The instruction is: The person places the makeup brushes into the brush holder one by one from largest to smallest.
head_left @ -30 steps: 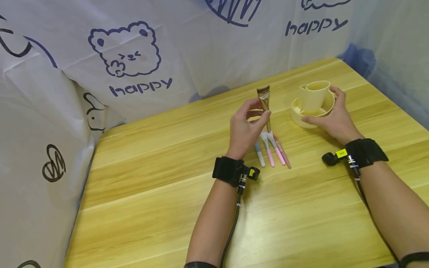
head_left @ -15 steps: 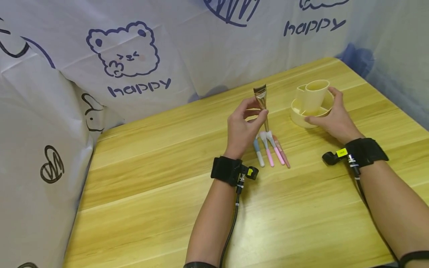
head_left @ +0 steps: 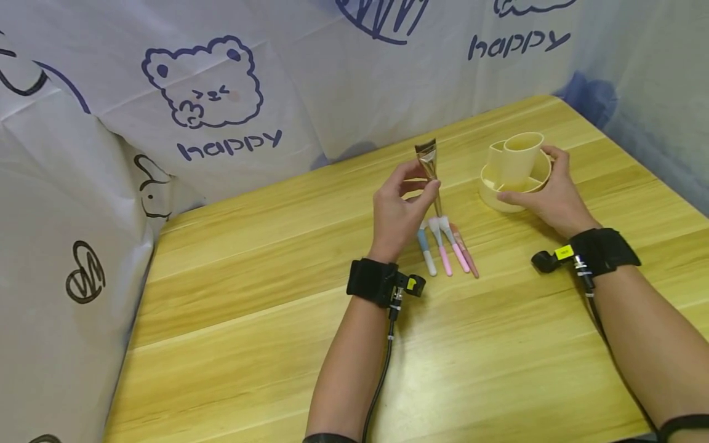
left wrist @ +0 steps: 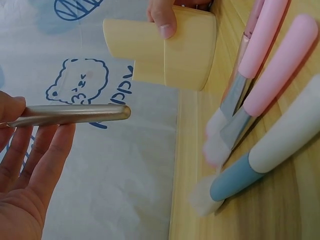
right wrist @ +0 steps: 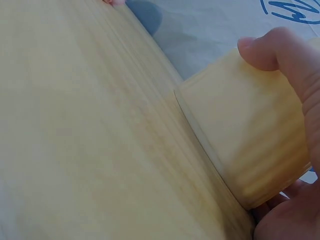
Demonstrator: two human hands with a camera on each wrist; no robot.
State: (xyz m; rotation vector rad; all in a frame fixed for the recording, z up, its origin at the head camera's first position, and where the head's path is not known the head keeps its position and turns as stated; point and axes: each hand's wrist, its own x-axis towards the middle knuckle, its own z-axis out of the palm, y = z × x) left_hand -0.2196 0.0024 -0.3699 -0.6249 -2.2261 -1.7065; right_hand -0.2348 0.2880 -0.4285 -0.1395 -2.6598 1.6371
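My left hand (head_left: pixel 394 212) pinches a makeup brush (head_left: pixel 429 163) above the table, its flat dark bristles upward. In the left wrist view, the brush's metallic gold handle (left wrist: pixel 85 114) lies between thumb and fingers. My right hand (head_left: pixel 556 200) grips a pale yellow round brush holder (head_left: pixel 495 195) by its low outer wall, thumb on the near side. Taller tubes rise from the holder's middle. Several makeup brushes lie side by side below my left hand: one blue and white (head_left: pixel 427 251), two with pink handles (head_left: pixel 459 255), and a rose one (head_left: pixel 468 254).
A wooden table (head_left: pixel 249 295) carries everything. White cloth (head_left: pixel 321 92) with blue drawings hangs behind it and along the sides. Each wrist wears a black strap (head_left: pixel 372 282) with a small camera, and cables run back along both forearms.
My left hand has drifted slightly left with the gold brush. The holder has turned a little under my right hand, showing more of the shorter tube. The brushes on the table lie as before.
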